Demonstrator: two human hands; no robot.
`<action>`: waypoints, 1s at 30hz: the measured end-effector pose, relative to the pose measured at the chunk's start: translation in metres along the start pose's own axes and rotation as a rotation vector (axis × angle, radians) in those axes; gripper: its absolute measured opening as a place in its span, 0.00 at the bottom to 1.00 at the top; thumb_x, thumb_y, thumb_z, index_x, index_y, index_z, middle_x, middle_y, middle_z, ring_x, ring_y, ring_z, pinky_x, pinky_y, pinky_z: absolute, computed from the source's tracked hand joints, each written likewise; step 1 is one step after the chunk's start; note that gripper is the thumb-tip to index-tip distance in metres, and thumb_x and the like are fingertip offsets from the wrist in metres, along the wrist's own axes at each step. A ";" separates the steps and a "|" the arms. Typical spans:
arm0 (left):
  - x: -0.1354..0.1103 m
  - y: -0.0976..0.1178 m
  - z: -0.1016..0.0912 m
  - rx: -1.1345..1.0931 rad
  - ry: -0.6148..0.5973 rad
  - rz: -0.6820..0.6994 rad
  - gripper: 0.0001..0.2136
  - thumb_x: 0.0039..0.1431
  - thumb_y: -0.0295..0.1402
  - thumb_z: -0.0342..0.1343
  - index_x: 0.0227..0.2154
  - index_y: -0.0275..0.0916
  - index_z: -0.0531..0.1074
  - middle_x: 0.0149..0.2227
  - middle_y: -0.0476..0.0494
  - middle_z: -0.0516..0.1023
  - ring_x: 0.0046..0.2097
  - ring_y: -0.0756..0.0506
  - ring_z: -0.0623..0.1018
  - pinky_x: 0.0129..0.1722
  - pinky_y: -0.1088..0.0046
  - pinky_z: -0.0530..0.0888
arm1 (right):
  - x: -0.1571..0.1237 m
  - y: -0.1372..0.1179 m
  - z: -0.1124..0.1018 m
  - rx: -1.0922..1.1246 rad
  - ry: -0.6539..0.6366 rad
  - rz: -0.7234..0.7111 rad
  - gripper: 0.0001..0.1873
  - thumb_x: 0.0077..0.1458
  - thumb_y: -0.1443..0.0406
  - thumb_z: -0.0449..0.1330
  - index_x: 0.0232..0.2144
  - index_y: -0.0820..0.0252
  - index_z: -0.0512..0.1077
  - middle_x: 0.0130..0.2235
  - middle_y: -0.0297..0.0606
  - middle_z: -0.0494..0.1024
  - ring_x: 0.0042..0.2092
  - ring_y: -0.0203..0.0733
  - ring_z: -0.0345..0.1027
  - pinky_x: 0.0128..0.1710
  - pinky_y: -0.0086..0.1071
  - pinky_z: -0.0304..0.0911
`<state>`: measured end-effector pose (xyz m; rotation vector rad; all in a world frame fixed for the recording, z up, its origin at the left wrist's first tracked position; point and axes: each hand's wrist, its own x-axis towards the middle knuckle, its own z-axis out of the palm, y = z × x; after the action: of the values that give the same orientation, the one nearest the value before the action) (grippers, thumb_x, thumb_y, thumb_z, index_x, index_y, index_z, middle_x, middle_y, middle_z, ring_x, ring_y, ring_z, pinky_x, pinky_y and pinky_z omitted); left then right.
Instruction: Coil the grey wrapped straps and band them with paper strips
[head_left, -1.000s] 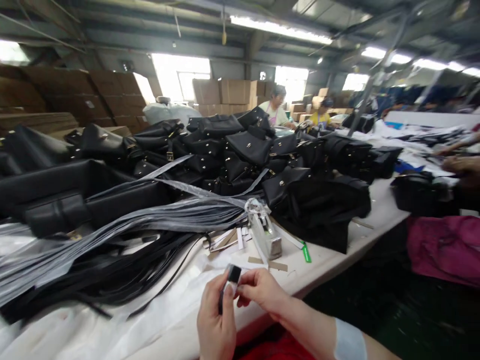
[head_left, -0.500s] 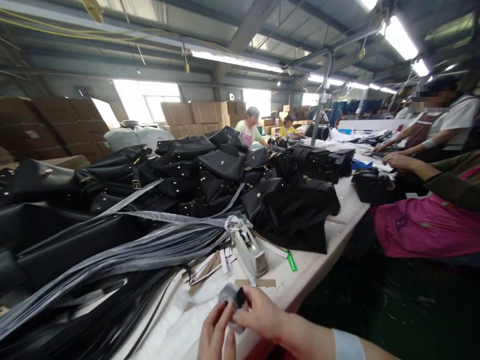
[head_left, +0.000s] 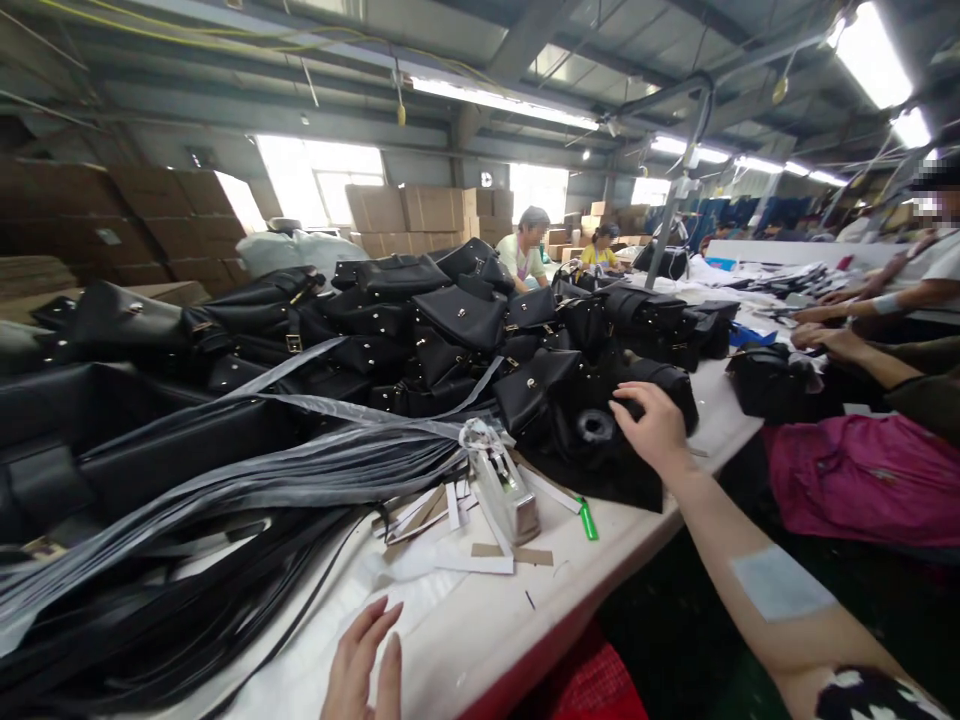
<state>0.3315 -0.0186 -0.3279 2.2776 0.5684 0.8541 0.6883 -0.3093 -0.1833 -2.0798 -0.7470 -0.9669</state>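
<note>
1. On the black cloth [head_left: 607, 478] at the right of the white table [head_left: 525, 625], we saw a small ring-shaped roll [head_left: 597, 427], dark and grey, its outline a little blurred.
2. Our right hand [head_left: 654, 430] was just beside it on the right, thumb and forefinger curved and slightly apart with nothing gripped between them; we could not tell whether a fingertip brushed the roll.
3. Our left hand [head_left: 361, 668] was near the table's front edge, fingers spread apart and holding nothing, well apart from the roll.
4. The table's edge slanted from bottom centre up to the right, with dark floor beyond it; our right forearm reached in over that side, and the cloth's near corner came to the edge.
5. Between our hands we had a stretch of white tabletop, with a brown strip [head_left: 534, 557] lying crosswise and a tape dispenser [head_left: 508, 495] behind it.
6. A heap of black bags [head_left: 461, 315] closed off the far side, and grey strips [head_left: 247, 465] crowded the left.
7. The roll's hole faced up and towards us; being round, it showed us no clear long axis.
8. The dispenser's long axis ran from far left to near right, a green object [head_left: 589, 520] near its front end.
</note>
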 end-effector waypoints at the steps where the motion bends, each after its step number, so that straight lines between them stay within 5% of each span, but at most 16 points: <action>1: 0.000 -0.001 -0.003 0.015 0.021 -0.024 0.15 0.61 0.42 0.49 0.45 0.45 0.76 0.51 0.40 0.75 0.54 0.38 0.74 0.54 0.54 0.72 | -0.002 -0.006 -0.006 0.034 0.065 -0.013 0.06 0.56 0.64 0.58 0.33 0.60 0.73 0.41 0.44 0.76 0.44 0.47 0.71 0.48 0.42 0.66; 4: 0.002 -0.001 -0.011 0.055 0.087 -0.086 0.15 0.62 0.43 0.48 0.42 0.42 0.76 0.48 0.39 0.76 0.52 0.38 0.75 0.53 0.53 0.73 | -0.022 -0.029 -0.015 0.126 0.103 -0.072 0.05 0.57 0.64 0.58 0.33 0.59 0.73 0.40 0.42 0.77 0.43 0.45 0.72 0.47 0.40 0.67; 8: 0.022 -0.005 -0.017 0.161 0.054 -0.014 0.15 0.64 0.38 0.46 0.43 0.38 0.74 0.48 0.36 0.75 0.52 0.40 0.74 0.53 0.57 0.72 | -0.077 -0.043 0.002 0.203 -0.105 -0.106 0.07 0.56 0.60 0.59 0.33 0.57 0.74 0.38 0.41 0.78 0.40 0.46 0.73 0.45 0.40 0.67; 15: 0.129 -0.027 -0.042 0.633 -0.120 -0.007 0.12 0.66 0.33 0.46 0.45 0.37 0.72 0.48 0.38 0.74 0.51 0.43 0.73 0.54 0.67 0.68 | -0.172 -0.030 0.034 0.324 -0.525 0.057 0.17 0.50 0.47 0.59 0.30 0.52 0.76 0.39 0.39 0.80 0.39 0.50 0.76 0.36 0.37 0.72; 20: 0.186 -0.032 -0.035 0.757 -0.229 0.020 0.08 0.61 0.26 0.50 0.40 0.33 0.73 0.45 0.35 0.76 0.50 0.41 0.73 0.56 0.64 0.63 | -0.178 -0.033 0.027 0.342 -0.600 0.115 0.17 0.48 0.47 0.60 0.29 0.50 0.77 0.37 0.39 0.80 0.38 0.50 0.76 0.35 0.35 0.73; 25: 0.187 -0.032 -0.019 0.836 -0.279 -0.003 0.11 0.60 0.20 0.44 0.38 0.31 0.71 0.40 0.33 0.78 0.45 0.42 0.75 0.56 0.63 0.60 | -0.173 -0.037 0.018 0.344 -0.642 0.155 0.16 0.52 0.49 0.59 0.29 0.52 0.77 0.36 0.39 0.80 0.39 0.49 0.74 0.39 0.34 0.72; 30: 0.184 -0.004 -0.049 0.879 -0.247 -0.008 0.11 0.60 0.24 0.45 0.38 0.32 0.73 0.36 0.34 0.78 0.42 0.40 0.76 0.52 0.60 0.62 | -0.167 -0.049 0.015 0.429 -0.726 0.244 0.14 0.56 0.52 0.57 0.30 0.53 0.76 0.35 0.38 0.78 0.39 0.48 0.73 0.41 0.35 0.69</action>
<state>0.4250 0.1109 -0.2241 3.0908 0.9689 0.3104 0.5660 -0.3023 -0.3074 -2.0456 -0.9220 0.1157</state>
